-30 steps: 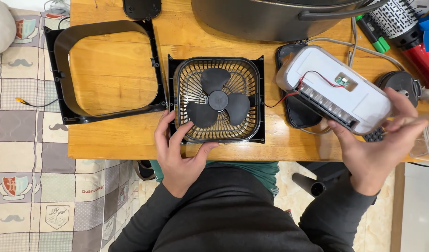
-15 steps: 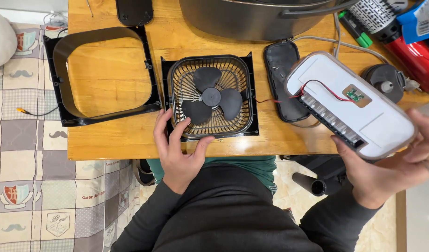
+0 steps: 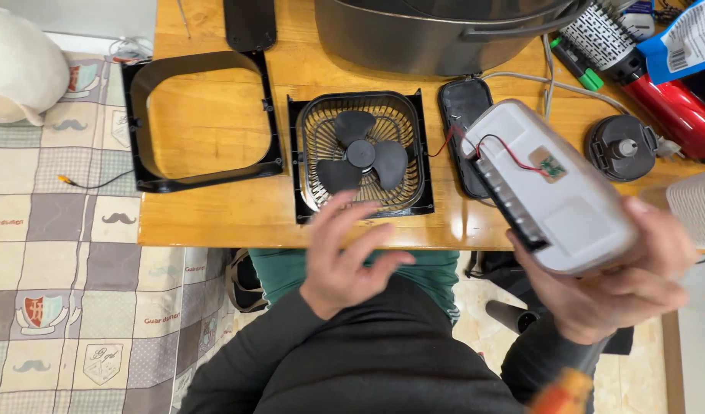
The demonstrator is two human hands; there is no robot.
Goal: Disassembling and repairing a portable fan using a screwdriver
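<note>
Head view: I take the black fan unit (image 3: pixel 362 156), lying flat on the wooden table (image 3: pixel 214 222) with its grille and three blades facing up, as my landmark. My left hand (image 3: pixel 345 257) hovers just in front of the fan's near edge, over the table's rim, fingers spread wide and holding nothing; I cannot tell whether the fingertips touch the frame. My right hand (image 3: pixel 613 287) is well to the right of the fan and nearer to me, closed around the lower end of a white plastic housing (image 3: pixel 556 188), which it holds tilted above the table edge. A small green circuit board (image 3: pixel 550 165) sits on the housing's upper face, and a red wire (image 3: pixel 498 146) runs from it back toward the fan. Just right of the fan, partly under the housing, lies a flat black cover (image 3: pixel 464 115). Left of the fan, apart from it, rests an open black square frame (image 3: pixel 203 115). Behind the fan stands a large metal pot (image 3: pixel 437 34). Farther right than the housing I see a round black part (image 3: pixel 621 146), and behind that a red-handled brush (image 3: pixel 636 61).
</note>
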